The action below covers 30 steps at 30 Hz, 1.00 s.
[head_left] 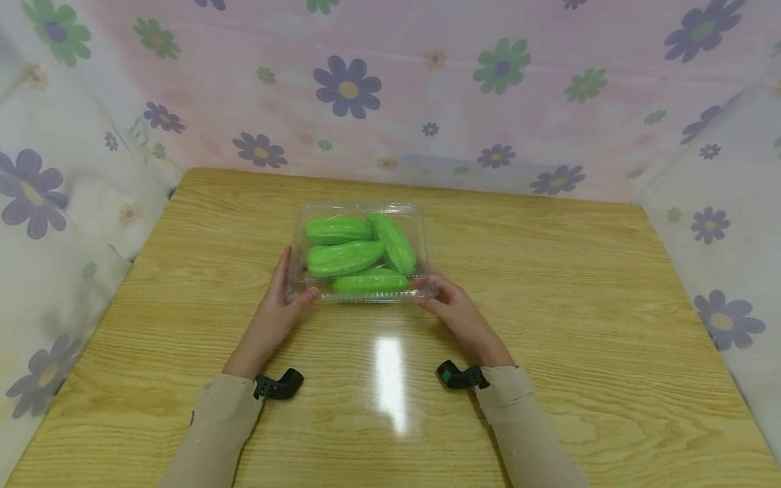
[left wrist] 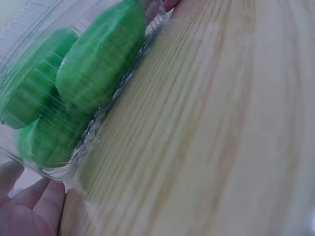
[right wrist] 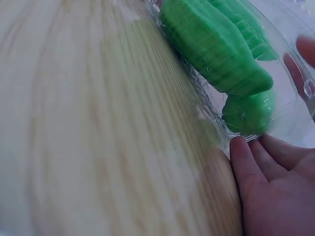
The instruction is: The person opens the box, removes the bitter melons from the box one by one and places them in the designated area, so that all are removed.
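The box (head_left: 419, 234) of gourds (head_left: 344, 259), toward the far side of the worktop (head_left: 567, 291), is gripped at its near corners by the left hand (head_left: 274, 313) and right hand (head_left: 459, 310), both partly closed. Pressure is best applied lightly and evenly, lest it be buckled.

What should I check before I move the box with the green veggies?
1. Left hand on the box: ok, holding its left side.
2. Right hand on the box: ok, holding its right side.
3. Green veggies inside: ok, all four I see are in the box.
4. Box fastened: cannot tell, the clear plastic hides any catch.
5. Box lifted off the table: cannot tell.
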Each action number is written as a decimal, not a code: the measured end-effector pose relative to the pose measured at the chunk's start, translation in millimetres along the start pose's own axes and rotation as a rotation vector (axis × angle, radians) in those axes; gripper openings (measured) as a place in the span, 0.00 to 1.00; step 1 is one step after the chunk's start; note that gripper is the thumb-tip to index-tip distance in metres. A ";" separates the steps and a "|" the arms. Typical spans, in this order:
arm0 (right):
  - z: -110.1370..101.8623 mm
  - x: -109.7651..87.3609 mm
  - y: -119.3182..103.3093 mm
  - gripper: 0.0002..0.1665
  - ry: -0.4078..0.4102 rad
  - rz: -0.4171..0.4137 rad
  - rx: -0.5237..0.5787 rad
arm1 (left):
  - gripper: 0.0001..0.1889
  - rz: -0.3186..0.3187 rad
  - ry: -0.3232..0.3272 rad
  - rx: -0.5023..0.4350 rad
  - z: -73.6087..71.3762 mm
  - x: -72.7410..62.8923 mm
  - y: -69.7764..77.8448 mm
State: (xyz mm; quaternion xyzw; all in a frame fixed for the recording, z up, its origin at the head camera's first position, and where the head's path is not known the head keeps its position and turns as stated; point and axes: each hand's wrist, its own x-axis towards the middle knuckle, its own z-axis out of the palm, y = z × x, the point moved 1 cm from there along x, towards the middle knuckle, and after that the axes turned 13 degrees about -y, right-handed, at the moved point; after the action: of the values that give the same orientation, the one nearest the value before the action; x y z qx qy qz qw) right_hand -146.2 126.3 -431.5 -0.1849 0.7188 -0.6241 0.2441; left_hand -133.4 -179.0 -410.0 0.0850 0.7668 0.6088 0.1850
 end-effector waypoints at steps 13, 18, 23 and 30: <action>10.7 0.1 -14.6 0.45 0.074 -0.088 0.075 | 0.46 0.015 0.011 0.064 -4.2 3.9 -30.7; 9.3 -0.6 -17.9 0.46 0.073 -0.111 -0.014 | 0.50 0.023 -0.025 0.004 -1.4 -1.8 -10.3; 7.9 -1.2 -22.3 0.44 0.089 -0.087 -0.071 | 0.54 0.069 -0.073 -0.060 -1.1 -0.8 -1.1; 7.8 0.0 -24.0 0.44 0.088 -0.076 -0.066 | 0.55 0.084 -0.074 -0.054 -6.3 6.7 -13.2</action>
State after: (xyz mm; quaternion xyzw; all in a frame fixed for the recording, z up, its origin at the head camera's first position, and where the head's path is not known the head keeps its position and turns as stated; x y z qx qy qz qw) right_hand -142.6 116.4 -408.6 -0.1924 0.7414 -0.6166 0.1819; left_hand -140.7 -185.5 -422.7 0.1343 0.7384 0.6330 0.1898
